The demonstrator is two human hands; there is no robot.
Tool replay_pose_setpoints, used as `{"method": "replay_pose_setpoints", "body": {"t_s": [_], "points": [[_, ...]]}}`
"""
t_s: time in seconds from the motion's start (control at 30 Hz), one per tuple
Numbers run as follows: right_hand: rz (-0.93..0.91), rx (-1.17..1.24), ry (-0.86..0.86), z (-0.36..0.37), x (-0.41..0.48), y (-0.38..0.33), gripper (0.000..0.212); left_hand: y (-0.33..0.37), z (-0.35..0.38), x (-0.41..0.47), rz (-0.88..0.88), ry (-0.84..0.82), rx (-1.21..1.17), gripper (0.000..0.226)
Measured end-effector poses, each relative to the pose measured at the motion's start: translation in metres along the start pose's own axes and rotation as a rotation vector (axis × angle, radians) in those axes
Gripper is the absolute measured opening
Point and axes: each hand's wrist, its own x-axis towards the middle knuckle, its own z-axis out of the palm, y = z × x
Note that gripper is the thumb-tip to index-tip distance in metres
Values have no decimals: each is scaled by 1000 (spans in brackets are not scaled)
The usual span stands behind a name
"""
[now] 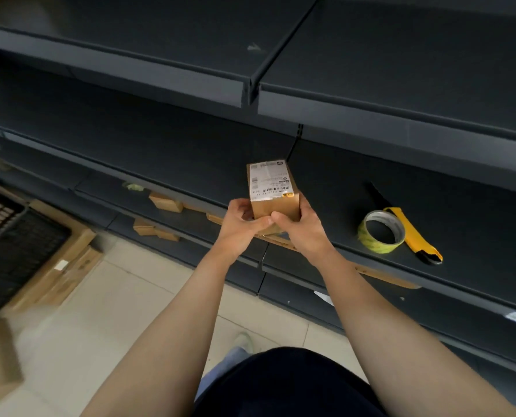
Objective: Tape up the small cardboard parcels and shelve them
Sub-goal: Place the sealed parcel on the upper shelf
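Left hand (239,225), right hand (303,228), thumb-to-thumb.

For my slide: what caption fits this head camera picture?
Left hand and right hand hold a labelled parcel at a shelf, near tape and a cutter.

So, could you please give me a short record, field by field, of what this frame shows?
parcel: small cardboard box, white label on top, held at the front edge of the shelf
left hand: grips the parcel's near left side
right hand: grips its near right side
tape roll: lies flat on the shelf, right of the parcel
knife: yellow, beside the tape roll
lower shelves: more small boxes
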Motion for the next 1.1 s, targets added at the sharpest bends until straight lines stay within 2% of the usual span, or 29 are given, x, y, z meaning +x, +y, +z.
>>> {"method": "replay_pose_setpoints", "body": {"t_s": [0.17,0.37,0.6,0.83,0.93,1.1], "points": [[-81,-14,-61,15,-17,-15,69,8,-14,-34,64,129,-50,51],[-205,33,-260,42,-49,-32,62,11,-40,-90,96,360,-67,59],[-338,75,-478,92,-90,-75,61,20,-93,-150,166,574,-110,50],[-448,69,-591,167,-119,-129,64,39,-176,-191,265,684,-105,49],[-527,75,-589,208,-134,-156,54,51,-222,-207,313,707,-99,48],[-604,118,-537,287,-158,-209,50,78,-318,-225,407,686,-27,43]]}}
